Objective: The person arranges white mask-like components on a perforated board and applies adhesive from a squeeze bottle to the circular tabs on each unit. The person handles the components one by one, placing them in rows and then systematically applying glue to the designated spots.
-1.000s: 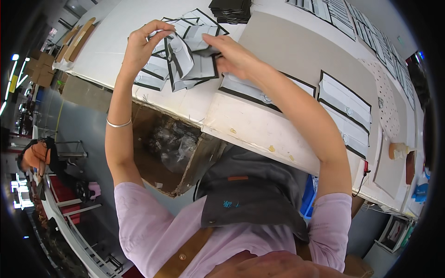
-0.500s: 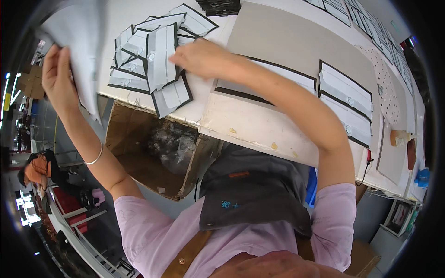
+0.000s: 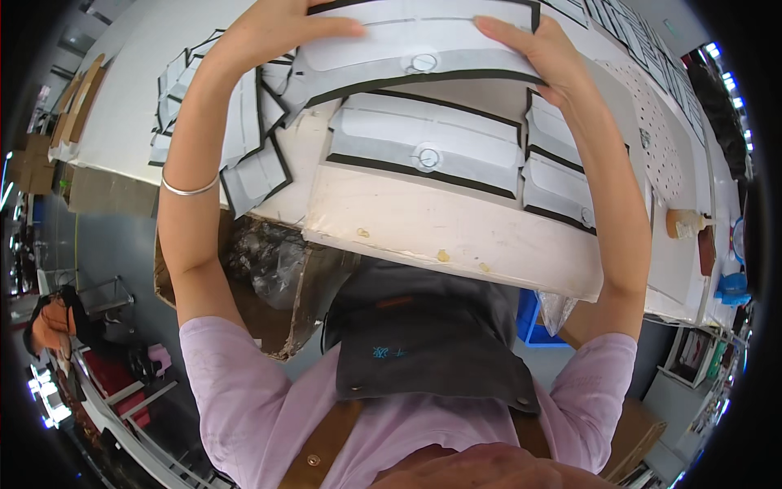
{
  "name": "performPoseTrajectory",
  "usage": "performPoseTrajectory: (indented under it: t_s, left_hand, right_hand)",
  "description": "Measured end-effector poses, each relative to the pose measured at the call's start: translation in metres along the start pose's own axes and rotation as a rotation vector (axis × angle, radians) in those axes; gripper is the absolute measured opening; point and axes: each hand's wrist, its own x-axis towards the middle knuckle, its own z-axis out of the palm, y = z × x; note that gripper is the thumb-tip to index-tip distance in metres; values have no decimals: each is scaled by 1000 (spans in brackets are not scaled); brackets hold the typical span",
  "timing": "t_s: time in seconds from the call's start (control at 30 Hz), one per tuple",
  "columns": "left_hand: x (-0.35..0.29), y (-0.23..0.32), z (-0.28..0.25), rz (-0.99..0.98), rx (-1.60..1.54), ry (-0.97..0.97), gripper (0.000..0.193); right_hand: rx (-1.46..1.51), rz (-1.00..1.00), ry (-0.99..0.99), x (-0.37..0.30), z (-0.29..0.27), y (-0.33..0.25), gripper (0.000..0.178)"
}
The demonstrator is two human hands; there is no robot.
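Note:
A white panel with a black border and a small clear round piece (image 3: 423, 63) is held slightly bowed above the work table. My left hand (image 3: 273, 31) grips its left end, thumb lying on the white face and the other fingers mostly out of sight. At the right end my right hand (image 3: 544, 54) pinches it, thumb on top and fingers at the edge. Just below lies a similar panel (image 3: 391, 129) on the table, its round piece showing. More such panels (image 3: 554, 181) lie flat to the right, partly behind my right forearm.
Several like panels are heaped in a loose pile (image 3: 244, 122) at the left, partly behind my left arm. An open cardboard box (image 3: 305, 297) with crumpled clear plastic stands below the table edge (image 3: 456, 236). A perforated white sheet (image 3: 643, 122) and a small bottle (image 3: 683, 223) are at the right.
My left hand has come from the far left to the middle with the sheet it held. The right hand has left the pile, moved right and taken the panel's other end.

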Motion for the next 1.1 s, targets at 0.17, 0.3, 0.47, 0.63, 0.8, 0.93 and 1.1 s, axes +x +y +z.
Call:
performPoseTrajectory:
  t_s: [0.17, 0.3, 0.47, 0.63, 0.8, 0.93, 1.1]
  left_hand:
    - [25, -106, 24, -17, -192, 75, 53]
    - [35, -103, 36, -182, -307, 67, 52]
    - [40, -108, 48, -192, -227, 8, 52]
    - [46, -125, 64, -159, -179, 55, 49]
    - [23, -127, 62, -65, 23, 227, 41]
    - [-33, -128, 34, -79, 80, 333, 33]
    - [-109, -163, 8, -210, 120, 579, 32]
  right_hand:
    - [-28, 14, -11, -15, -23, 42, 50]
    - [-207, -211, 3, -15, -29, 56, 61]
    - [-452, -94, -45, -14, -36, 64, 74]
    - [-632, -168, -17, -18, -34, 67, 75]
    - [-774, -77, -77, -22, -33, 51, 74]
    - [-901, -459, 124, -20, -38, 49, 62]
    - [-568, -428, -157, 3, 26, 18, 55]
